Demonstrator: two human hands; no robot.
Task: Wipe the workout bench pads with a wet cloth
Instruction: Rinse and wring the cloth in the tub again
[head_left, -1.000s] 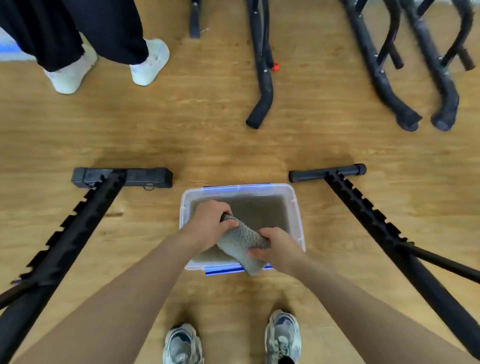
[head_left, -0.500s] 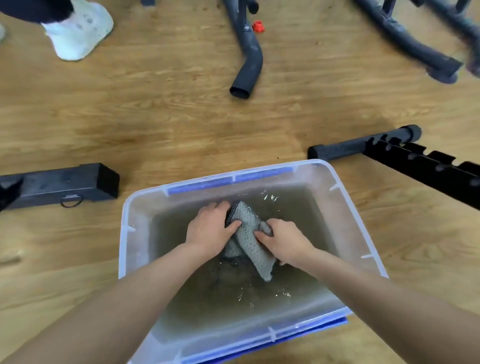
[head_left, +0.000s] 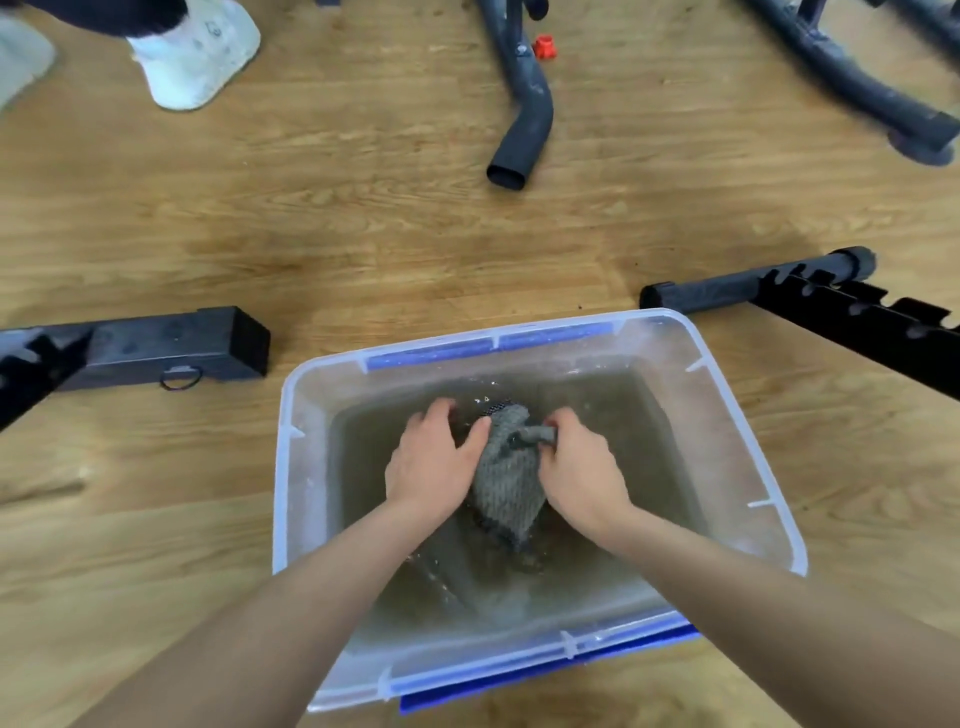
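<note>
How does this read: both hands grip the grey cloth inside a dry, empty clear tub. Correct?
Not quite. In the head view the clear tub holds murky water, not dry and empty. The left hand and right hand do grip the grey cloth inside it.

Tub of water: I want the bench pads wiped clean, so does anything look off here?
Yes: the water in the clear tub looks murky brown rather than clean. The left hand and right hand grip the grey cloth over it.

Both forearms are reaching down; the left hand (head_left: 428, 462) and right hand (head_left: 579, 467) (fingers curled) are gripping the cloth (head_left: 506, 483) between them.
</note>
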